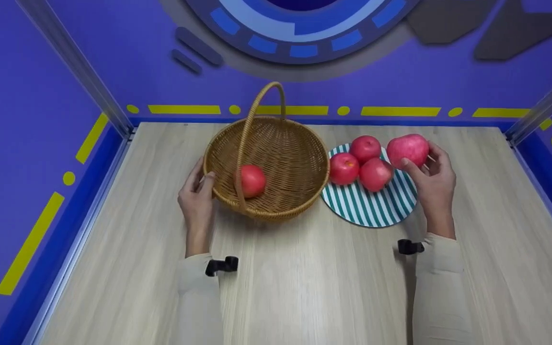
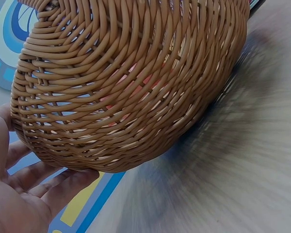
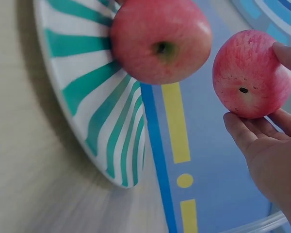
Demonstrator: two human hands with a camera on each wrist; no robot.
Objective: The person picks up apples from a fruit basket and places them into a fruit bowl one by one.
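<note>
A brown wicker basket [image 1: 295,158] with a tall arched handle stands left of centre, one red apple [image 1: 253,181] inside it. My left hand [image 1: 197,199] grips the basket's left rim, thumb on the edge and fingers against the outer wall; in the left wrist view the fingers [image 2: 63,187] lie under the woven side. Between thumb and fingers, my right hand [image 1: 434,187] holds a pinkish-red apple [image 1: 407,150] above the right edge of a green-and-white striped plate [image 1: 372,211]. Three red apples [image 1: 344,168] sit together on that plate. The right wrist view shows the held apple [image 3: 252,75] clear of the plate.
The light wooden table [image 1: 295,287] ends at a blue-purple back wall [image 1: 137,72] with yellow marks. Side panels with metal posts [image 1: 84,72] stand left and right. The plate lies close beside the basket's right side. Small black devices [image 1: 222,266] sit on both wrists.
</note>
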